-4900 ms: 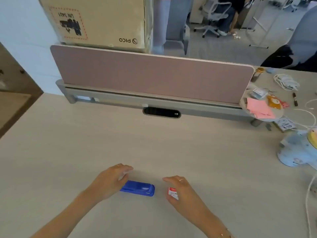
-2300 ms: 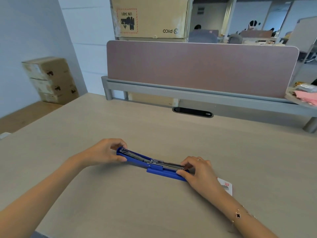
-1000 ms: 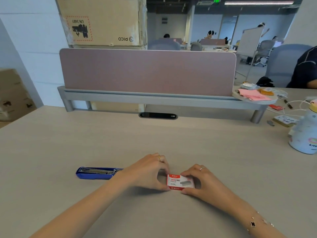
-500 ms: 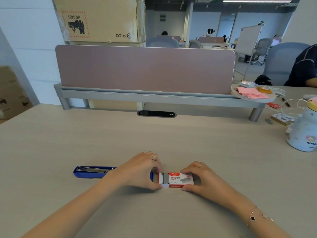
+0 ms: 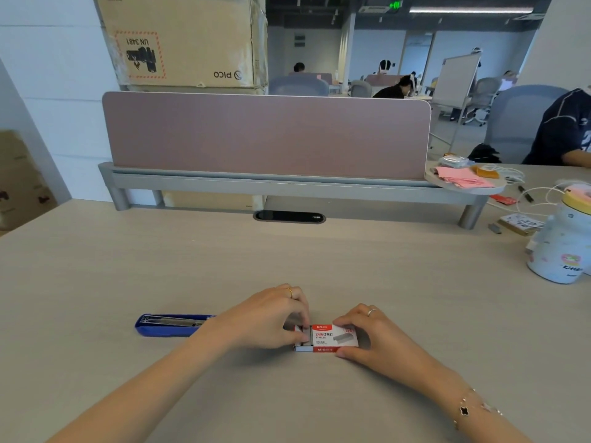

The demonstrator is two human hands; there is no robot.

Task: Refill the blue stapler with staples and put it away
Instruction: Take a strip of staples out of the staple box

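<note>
The blue stapler (image 5: pixel 169 325) lies opened out flat on the desk at the left, its metal staple channel facing up; my left wrist hides its right end. A small red and white staple box (image 5: pixel 332 337) sits on the desk in front of me. Its inner tray is slid out a little at the left end, showing grey staples. My left hand (image 5: pixel 265 318) pinches that tray end with its fingertips. My right hand (image 5: pixel 380 340) grips the box's sleeve from the right.
A pink divider panel (image 5: pixel 265 135) on a grey shelf crosses the desk's far side, with a cable slot (image 5: pixel 289 216) below it. At the right stand a pale bottle (image 5: pixel 563 251), cables and pink papers (image 5: pixel 463 178). A person sits at far right.
Both hands left the opened stapler and took up the staple box. Over the last second the inner tray has slid out to the left, exposing staples.
</note>
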